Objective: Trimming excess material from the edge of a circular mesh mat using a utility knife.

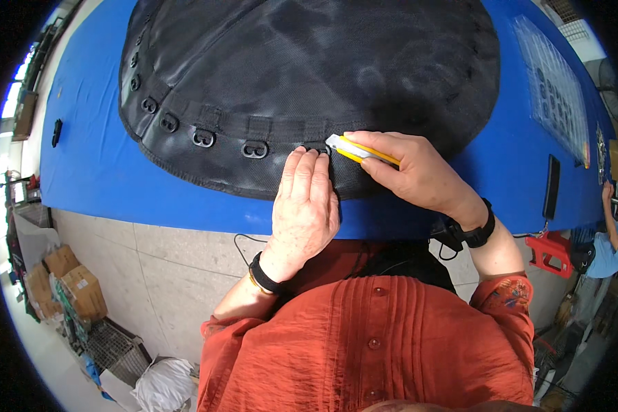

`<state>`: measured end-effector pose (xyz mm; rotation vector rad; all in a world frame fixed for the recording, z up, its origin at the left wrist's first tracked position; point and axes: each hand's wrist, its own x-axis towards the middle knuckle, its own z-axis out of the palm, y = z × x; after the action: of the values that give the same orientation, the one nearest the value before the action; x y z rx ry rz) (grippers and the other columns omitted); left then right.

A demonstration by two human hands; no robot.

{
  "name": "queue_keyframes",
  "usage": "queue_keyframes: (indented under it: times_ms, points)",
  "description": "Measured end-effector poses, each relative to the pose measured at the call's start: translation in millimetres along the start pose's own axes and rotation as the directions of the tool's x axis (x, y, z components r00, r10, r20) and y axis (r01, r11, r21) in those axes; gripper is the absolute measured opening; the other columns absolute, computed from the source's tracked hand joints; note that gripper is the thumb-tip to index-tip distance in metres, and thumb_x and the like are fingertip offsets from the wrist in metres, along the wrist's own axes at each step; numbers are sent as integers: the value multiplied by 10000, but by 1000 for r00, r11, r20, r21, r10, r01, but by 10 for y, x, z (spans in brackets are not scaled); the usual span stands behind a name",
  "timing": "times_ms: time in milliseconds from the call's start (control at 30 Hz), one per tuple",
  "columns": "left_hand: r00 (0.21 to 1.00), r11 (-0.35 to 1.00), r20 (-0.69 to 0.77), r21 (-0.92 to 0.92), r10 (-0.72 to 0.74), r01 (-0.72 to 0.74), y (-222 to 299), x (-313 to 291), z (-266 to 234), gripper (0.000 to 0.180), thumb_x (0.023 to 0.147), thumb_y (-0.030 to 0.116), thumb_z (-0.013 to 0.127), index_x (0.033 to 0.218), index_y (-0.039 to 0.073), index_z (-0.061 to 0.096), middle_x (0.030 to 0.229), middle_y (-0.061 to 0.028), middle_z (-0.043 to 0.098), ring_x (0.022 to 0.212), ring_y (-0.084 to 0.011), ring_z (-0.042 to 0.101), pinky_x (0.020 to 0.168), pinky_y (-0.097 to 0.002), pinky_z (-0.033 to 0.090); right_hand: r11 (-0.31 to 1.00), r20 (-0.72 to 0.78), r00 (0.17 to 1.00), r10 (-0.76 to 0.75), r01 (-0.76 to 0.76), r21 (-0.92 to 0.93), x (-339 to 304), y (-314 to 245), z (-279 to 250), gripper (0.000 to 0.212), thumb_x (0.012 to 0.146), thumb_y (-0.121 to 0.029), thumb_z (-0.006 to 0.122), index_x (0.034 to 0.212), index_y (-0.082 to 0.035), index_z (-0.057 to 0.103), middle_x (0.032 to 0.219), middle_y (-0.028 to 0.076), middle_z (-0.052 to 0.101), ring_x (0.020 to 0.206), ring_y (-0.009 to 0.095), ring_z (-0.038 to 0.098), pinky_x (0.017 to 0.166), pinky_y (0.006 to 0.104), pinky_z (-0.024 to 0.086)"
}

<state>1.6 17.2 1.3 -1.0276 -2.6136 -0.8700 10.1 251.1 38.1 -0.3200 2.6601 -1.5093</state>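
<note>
A large rounded piece of black mesh fabric (309,62) lies on the blue table. Along its near and left edge runs a row of black plastic buckles (255,149) on short webbing loops. My left hand (304,206) lies flat on the fabric's near edge, fingers together and stretched out, partly covering one buckle. In my right hand (419,172) is a yellow utility knife (364,150), gripped between thumb and fingers. Its tip meets the fabric band just beside my left fingertips, by the covered buckle. Whether the blade cuts into anything is too small to tell.
The blue table (82,151) bears a clear plastic bag of black parts (556,96) and a black strip (551,187) at right, plus a small black object (56,133) at left. A red plastic stool (549,254), cardboard boxes (82,292) and another person (608,247) are beyond.
</note>
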Motion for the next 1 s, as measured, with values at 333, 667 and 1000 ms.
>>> queue_keyframes:
  times_ms: [333,667,1000]
  points:
    - [1000,1000,16,6,-1,1,-21,-27,24,557,874,10,686,1407,-119,590,1391,-291,594,1373,-486,553,1180,-529,483,999,-45,999,24,-22,38,-14,-27,49,379,1011,-102,682,1385,-38,682,1230,208,770,1121,367,760,959,402,591]
    - [1000,1000,28,-2,0,0,-16,-25,28,572,865,11,688,1414,-113,588,1417,-286,576,1384,-483,543,1182,-527,481,1000,-61,998,16,-15,6,-47,-12,60,390,1011,-117,686,1395,-48,680,1236,213,766,1104,369,757,957,414,591]
    - [1000,1000,-6,-10,-8,8,14,-6,14,496,886,-48,654,1376,-109,609,1381,-281,602,1347,-477,567,1153,-516,492,1000,-59,998,4,-4,-7,-40,-33,54,386,1016,-121,680,1394,-41,678,1248,213,763,1125,380,750,970,418,588]
